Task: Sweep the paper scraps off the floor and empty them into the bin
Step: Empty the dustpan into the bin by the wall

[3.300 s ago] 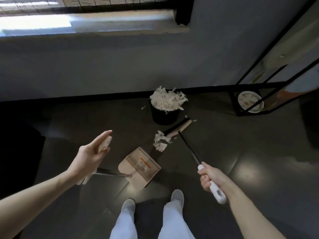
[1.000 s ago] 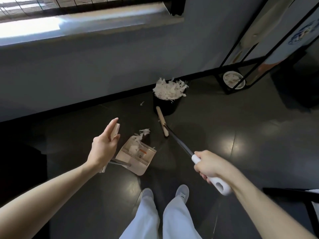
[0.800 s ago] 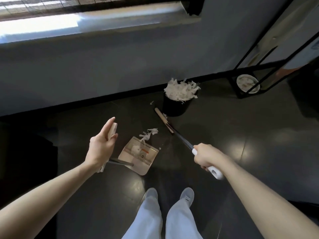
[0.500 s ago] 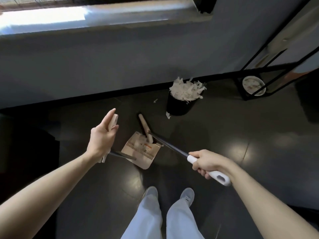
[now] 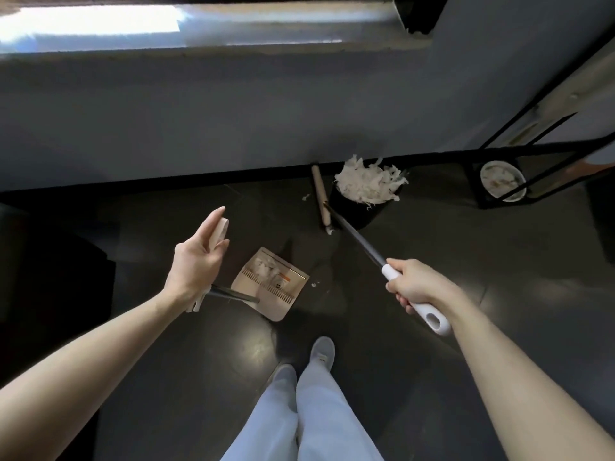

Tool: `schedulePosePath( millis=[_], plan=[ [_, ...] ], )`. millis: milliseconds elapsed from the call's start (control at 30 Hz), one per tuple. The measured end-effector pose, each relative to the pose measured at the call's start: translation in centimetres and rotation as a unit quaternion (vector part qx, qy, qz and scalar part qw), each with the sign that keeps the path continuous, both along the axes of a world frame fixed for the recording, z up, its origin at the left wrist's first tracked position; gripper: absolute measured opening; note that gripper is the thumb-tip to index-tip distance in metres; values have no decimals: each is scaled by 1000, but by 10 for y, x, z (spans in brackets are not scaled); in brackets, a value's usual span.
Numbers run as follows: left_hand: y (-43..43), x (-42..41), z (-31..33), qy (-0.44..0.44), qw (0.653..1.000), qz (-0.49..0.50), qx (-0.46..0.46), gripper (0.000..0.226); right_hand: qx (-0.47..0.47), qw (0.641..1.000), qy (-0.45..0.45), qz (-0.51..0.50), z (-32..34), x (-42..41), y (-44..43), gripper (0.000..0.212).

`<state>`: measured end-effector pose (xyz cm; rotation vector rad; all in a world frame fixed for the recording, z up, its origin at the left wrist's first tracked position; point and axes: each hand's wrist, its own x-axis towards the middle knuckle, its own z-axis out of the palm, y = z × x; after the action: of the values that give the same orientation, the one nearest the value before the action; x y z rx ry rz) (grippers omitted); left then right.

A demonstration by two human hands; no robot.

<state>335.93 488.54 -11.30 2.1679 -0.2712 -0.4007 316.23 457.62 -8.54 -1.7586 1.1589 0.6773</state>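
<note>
The left hand [image 5: 199,261] holds the dustpan [image 5: 269,287] by its handle top, fingers almost straight. The pan lies on the floor just beside this hand, with paper scraps [image 5: 264,266] inside. The right hand [image 5: 412,284] grips the broom [image 5: 356,232]; its head lies beside the full bin [image 5: 359,212].

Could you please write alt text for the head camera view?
A person's right hand holds a broom, its head beside a black bin heaped with paper scraps; the left hand holds a long-handled dustpan with a few scraps in it.
</note>
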Motion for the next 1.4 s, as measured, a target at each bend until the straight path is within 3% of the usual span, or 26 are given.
schedulePosePath(
  millis=[133,300,533,633,733,867,1133,1400],
  plan=[
    [-10,4,-3,-1,1000,7,6,60,-46,992,76,86,-32,3,6,71],
    [-15,10,-4,0,1000,7,9,62,53,989,133,37,-42,-11,30,84],
    [-7,9,-3,-1,1000,5,2,63,41,996,78,29,22,-8,-12,84],
    [-5,10,0,2,1000,6,12,63,-33,988,87,126,37,19,-22,85],
    [-6,12,2,5,1000,11,25,63,-145,949,121,252,23,64,-29,83],
    [-10,11,0,-3,999,18,34,64,-236,902,134,336,-13,113,-28,75],
    [-16,17,-1,-4,1000,4,22,64,-120,927,170,313,-32,66,-11,78],
    [2,11,2,6,999,-46,7,61,-79,906,213,356,21,11,62,86]
  ],
)
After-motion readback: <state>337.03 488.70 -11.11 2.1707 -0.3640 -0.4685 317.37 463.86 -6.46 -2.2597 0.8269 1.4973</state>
